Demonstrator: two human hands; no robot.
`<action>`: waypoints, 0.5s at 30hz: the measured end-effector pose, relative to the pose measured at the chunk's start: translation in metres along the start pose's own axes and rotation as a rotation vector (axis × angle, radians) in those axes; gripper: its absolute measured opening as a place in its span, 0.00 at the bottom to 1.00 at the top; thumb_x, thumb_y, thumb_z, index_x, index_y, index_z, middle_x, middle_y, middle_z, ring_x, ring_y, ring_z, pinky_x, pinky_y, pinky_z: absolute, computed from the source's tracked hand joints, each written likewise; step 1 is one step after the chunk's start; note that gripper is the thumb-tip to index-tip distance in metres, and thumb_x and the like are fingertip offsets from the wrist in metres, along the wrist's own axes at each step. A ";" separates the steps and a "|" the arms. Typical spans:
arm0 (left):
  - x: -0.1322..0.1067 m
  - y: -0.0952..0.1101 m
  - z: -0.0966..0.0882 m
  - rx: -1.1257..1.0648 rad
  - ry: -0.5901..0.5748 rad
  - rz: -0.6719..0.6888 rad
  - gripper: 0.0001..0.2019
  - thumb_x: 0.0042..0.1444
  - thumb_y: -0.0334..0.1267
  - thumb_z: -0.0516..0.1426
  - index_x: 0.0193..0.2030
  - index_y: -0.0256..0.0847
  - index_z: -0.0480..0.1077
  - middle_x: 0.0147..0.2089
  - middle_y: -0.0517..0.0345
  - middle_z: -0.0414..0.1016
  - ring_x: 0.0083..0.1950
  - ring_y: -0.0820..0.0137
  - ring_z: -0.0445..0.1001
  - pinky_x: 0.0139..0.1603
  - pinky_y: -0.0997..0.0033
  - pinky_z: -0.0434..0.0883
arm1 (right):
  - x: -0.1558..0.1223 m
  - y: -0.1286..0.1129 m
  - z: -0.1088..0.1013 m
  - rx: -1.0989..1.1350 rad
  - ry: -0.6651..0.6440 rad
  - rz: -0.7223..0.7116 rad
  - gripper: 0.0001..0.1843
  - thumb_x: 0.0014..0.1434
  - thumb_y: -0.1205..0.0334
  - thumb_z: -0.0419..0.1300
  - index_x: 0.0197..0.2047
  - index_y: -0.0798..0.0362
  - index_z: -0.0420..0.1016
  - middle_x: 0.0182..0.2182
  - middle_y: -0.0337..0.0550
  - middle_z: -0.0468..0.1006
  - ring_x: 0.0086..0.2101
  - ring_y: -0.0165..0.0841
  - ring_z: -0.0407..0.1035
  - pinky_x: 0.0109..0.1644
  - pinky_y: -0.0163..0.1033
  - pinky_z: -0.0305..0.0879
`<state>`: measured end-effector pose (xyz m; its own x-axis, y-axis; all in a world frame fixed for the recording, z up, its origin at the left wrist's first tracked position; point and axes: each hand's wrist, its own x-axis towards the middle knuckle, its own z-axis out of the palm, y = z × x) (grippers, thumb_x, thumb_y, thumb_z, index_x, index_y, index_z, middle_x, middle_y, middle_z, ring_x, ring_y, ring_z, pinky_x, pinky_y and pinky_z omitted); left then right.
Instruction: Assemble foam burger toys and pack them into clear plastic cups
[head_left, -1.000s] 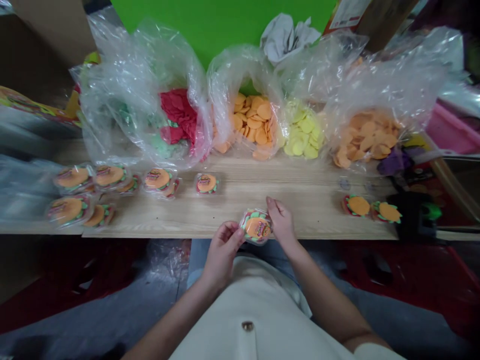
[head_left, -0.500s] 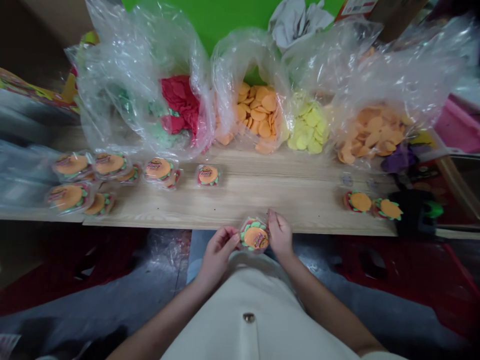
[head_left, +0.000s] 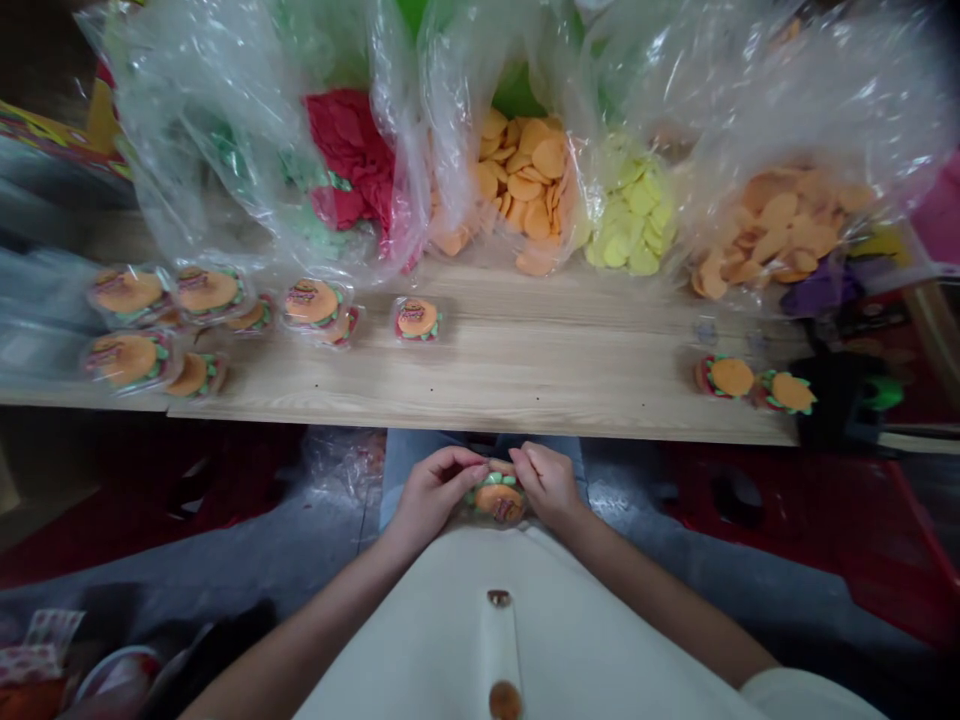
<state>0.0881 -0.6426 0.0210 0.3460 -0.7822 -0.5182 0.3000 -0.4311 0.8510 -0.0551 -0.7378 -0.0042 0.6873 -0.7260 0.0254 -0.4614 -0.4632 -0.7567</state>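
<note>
A small burger-shaped foam piece in clear wrap, with an orange top and green edging, sits low over my lap. My left hand and my right hand pinch it from both sides, and my fingers hide its upper edge. Both hands are below the front edge of the light wooden board. On that board stands a lone wrapped burger, with several more wrapped ones farther left. Two unwrapped burgers lie at the right.
Clear plastic bags along the back of the board hold red pieces, orange discs, yellow discs and pale orange discs. A black object with a green part stands at the right end. Red stools are below.
Both hands have drawn back toward my body, carrying the wrapped burger from over the board's edge to below it. My fingers now cover more of it. The view has tilted down.
</note>
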 end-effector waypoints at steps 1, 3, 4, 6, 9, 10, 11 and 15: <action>0.000 -0.001 0.000 0.004 0.008 0.004 0.09 0.45 0.41 0.61 0.30 0.37 0.72 0.31 0.58 0.74 0.34 0.72 0.70 0.37 0.72 0.67 | 0.000 0.001 0.001 -0.002 0.002 -0.001 0.21 0.62 0.57 0.44 0.18 0.52 0.57 0.16 0.34 0.59 0.19 0.25 0.55 0.26 0.33 0.49; 0.002 -0.003 0.001 -0.002 0.045 0.021 0.09 0.47 0.41 0.60 0.30 0.37 0.71 0.31 0.58 0.74 0.33 0.72 0.70 0.37 0.72 0.66 | 0.001 0.002 0.003 0.012 0.008 0.014 0.22 0.62 0.56 0.45 0.18 0.52 0.57 0.15 0.35 0.60 0.19 0.25 0.55 0.26 0.33 0.49; 0.003 -0.004 0.002 -0.008 0.057 0.029 0.09 0.47 0.41 0.60 0.30 0.37 0.71 0.31 0.58 0.74 0.33 0.72 0.69 0.37 0.73 0.66 | 0.003 0.003 0.005 0.026 0.007 0.027 0.22 0.62 0.56 0.45 0.17 0.52 0.58 0.15 0.35 0.60 0.19 0.26 0.56 0.26 0.33 0.49; 0.007 -0.003 0.002 -0.016 0.051 0.033 0.09 0.48 0.42 0.59 0.30 0.37 0.70 0.30 0.59 0.73 0.33 0.72 0.69 0.37 0.72 0.66 | 0.007 0.005 0.007 0.063 -0.007 0.058 0.23 0.62 0.55 0.45 0.17 0.52 0.59 0.15 0.35 0.62 0.19 0.26 0.57 0.25 0.33 0.49; 0.010 0.008 -0.002 0.016 -0.031 0.023 0.09 0.50 0.42 0.57 0.30 0.37 0.68 0.30 0.59 0.70 0.33 0.72 0.68 0.37 0.72 0.65 | 0.013 0.007 0.007 0.093 -0.049 0.063 0.23 0.61 0.54 0.45 0.18 0.52 0.63 0.16 0.37 0.66 0.20 0.27 0.59 0.26 0.33 0.50; 0.010 0.014 -0.004 0.033 -0.076 0.023 0.09 0.51 0.42 0.56 0.30 0.37 0.67 0.31 0.58 0.70 0.34 0.72 0.67 0.38 0.72 0.65 | 0.016 0.007 0.007 0.093 -0.063 0.054 0.23 0.61 0.54 0.44 0.18 0.52 0.63 0.16 0.37 0.67 0.20 0.27 0.60 0.27 0.33 0.51; 0.010 0.019 -0.006 0.053 -0.134 0.026 0.09 0.52 0.42 0.55 0.30 0.37 0.67 0.32 0.58 0.69 0.36 0.72 0.67 0.38 0.72 0.65 | 0.018 0.006 0.006 0.093 -0.083 0.043 0.23 0.62 0.54 0.44 0.19 0.52 0.64 0.17 0.37 0.67 0.21 0.27 0.60 0.27 0.33 0.51; 0.015 0.029 -0.009 0.171 -0.350 0.043 0.14 0.44 0.41 0.61 0.36 0.39 0.65 0.32 0.61 0.67 0.33 0.74 0.65 0.33 0.75 0.63 | 0.035 0.003 0.005 0.106 -0.174 0.052 0.23 0.62 0.52 0.44 0.20 0.52 0.65 0.17 0.36 0.67 0.21 0.27 0.60 0.27 0.33 0.51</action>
<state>0.1103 -0.6629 0.0369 0.0222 -0.8946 -0.4463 0.1287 -0.4402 0.8886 -0.0299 -0.7621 -0.0093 0.7544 -0.6450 -0.1219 -0.4439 -0.3645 -0.8186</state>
